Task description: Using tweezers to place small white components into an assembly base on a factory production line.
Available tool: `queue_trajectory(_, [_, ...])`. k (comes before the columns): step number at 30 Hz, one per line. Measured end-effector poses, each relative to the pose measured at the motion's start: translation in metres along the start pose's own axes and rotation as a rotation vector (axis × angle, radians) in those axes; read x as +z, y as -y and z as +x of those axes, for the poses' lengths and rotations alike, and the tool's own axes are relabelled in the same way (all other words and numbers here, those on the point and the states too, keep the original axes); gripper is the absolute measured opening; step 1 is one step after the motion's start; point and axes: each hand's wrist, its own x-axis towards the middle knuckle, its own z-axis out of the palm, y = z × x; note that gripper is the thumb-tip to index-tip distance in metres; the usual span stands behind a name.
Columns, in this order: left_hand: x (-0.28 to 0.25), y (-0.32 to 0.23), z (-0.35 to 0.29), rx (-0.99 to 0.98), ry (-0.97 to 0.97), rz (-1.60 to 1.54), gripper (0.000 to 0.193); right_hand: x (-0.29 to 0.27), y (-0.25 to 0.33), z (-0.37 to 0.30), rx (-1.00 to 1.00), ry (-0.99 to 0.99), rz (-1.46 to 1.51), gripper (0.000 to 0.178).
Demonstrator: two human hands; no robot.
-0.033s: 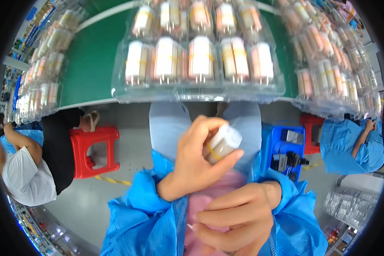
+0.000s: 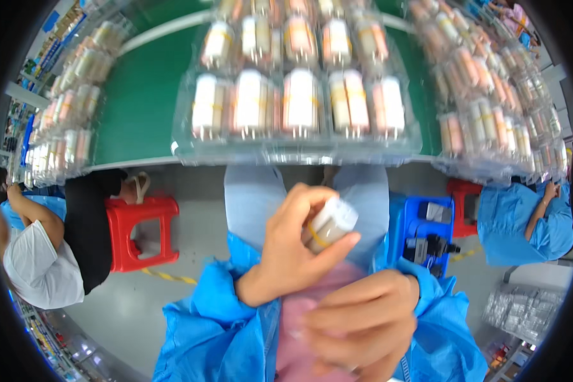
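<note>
Over my lap, my left hand (image 2: pixel 290 245) is closed around a bundle of cylinders (image 2: pixel 330 226), white and greyish, with a thin yellow band round it. The bundle is tilted, its pale end facing up and to the right between my thumb and fingers. Nearer my body, my right hand (image 2: pixel 366 321) is held below and apart from the bundle. Its fingers are bent and smeared by motion, so whether they hold anything does not show. Beyond my knees, a clear plastic tray (image 2: pixel 286 155) on the green table (image 2: pixel 137 108) carries rows of similar banded bundles (image 2: pixel 300 102).
More loaded trays stand to the left (image 2: pixel 60 153) and right (image 2: pixel 490 130). A blue crate (image 2: pixel 395 223) with black parts is beside my right leg. Red stools (image 2: pixel 143 232) and seated people are on both sides. Clear packaging (image 2: pixel 522 312) lies at the lower right.
The tray and table edge sit slightly lower in the picture. My right hand has shifted a little to the right and blurred. The left hand keeps its hold on the bundle.
</note>
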Motion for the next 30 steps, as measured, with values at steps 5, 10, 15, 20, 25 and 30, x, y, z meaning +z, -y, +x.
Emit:
queue_trajectory(5, [-0.019,-0.025,0.013,0.088,0.003,0.110,0.044,-0.052,-0.049,-0.024,0.386,-0.520,-0.591,0.029])
queue_trajectory(10, [-0.049,-0.050,0.051,0.187,-0.056,0.187,0.041,-0.079,-0.116,-0.056,0.562,-0.690,-0.368,0.021])
queue_trajectory(15, [-0.070,-0.075,0.148,0.142,0.081,0.364,0.033,-0.082,-0.122,-0.081,0.713,-0.911,-0.164,0.017])
queue_trajectory(20, [-0.048,-0.061,0.260,-0.125,0.233,0.348,0.046,-0.065,-0.126,-0.074,0.701,-0.890,-0.132,0.017])
queue_trajectory(25, [0.013,-0.016,0.344,0.134,0.149,0.932,0.058,-0.074,-0.117,-0.073,0.676,-0.845,-0.135,0.016])
queue_trajectory(30, [0.037,0.009,0.349,0.405,0.005,1.311,0.054,-0.078,-0.115,-0.073,0.673,-0.815,-0.181,0.017])
